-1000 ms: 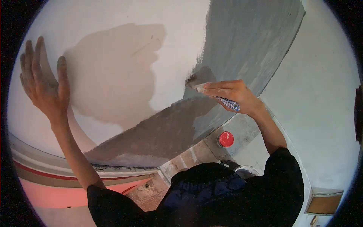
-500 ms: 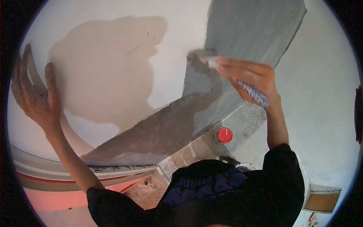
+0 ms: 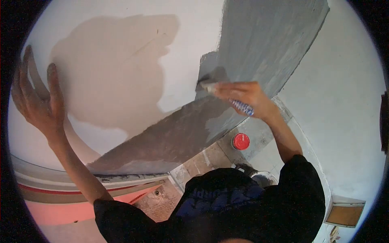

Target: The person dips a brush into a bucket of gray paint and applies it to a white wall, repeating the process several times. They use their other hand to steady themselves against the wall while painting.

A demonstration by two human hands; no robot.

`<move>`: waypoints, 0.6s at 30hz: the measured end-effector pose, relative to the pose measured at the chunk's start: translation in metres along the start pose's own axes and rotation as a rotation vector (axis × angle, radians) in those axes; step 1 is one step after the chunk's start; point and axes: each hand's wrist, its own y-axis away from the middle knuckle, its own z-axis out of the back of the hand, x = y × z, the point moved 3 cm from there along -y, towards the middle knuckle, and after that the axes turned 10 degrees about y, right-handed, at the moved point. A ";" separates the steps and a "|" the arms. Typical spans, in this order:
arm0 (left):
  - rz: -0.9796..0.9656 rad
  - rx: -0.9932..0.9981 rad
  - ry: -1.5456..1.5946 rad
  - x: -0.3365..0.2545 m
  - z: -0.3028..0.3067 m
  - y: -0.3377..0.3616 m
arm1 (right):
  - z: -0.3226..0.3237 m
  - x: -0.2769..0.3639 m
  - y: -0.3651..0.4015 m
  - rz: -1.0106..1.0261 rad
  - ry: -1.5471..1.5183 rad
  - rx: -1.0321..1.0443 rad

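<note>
My right hand (image 3: 243, 97) is closed around a paintbrush (image 3: 242, 107) with a blue-and-white patterned handle. The brush tip touches the wall at the left edge of a grey painted band (image 3: 263, 44), where the grey meets white wall (image 3: 194, 32). At the far left my left hand (image 3: 40, 95) lies against the white wall with its fingers spread and nothing in them. A large shadow falls on the wall between my hands, and another darkens the lower part of the grey band.
On the tiled floor (image 3: 210, 158) stands a container with a red lid (image 3: 241, 141). A round, pale container (image 3: 264, 178) is partly hidden by my shirt. A pink and red surface (image 3: 56, 208) lies at lower left, a brown-faced box (image 3: 345, 214) at lower right.
My right hand and the brush have moved down and left along the grey edge. Grey paint now shows where the brush was. My left hand has hardly moved.
</note>
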 end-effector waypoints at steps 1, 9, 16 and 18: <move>-0.004 0.006 -0.001 0.000 0.000 0.000 | 0.007 -0.003 -0.004 0.008 0.044 -0.036; 0.081 -0.064 0.124 -0.011 0.001 -0.002 | 0.074 0.011 -0.016 0.019 0.317 -0.256; 0.065 -0.041 0.049 -0.008 0.002 -0.003 | 0.013 -0.002 0.027 -0.057 0.046 -0.021; 0.050 -0.058 0.061 -0.006 0.002 -0.002 | 0.008 -0.013 0.021 -0.025 0.035 -0.021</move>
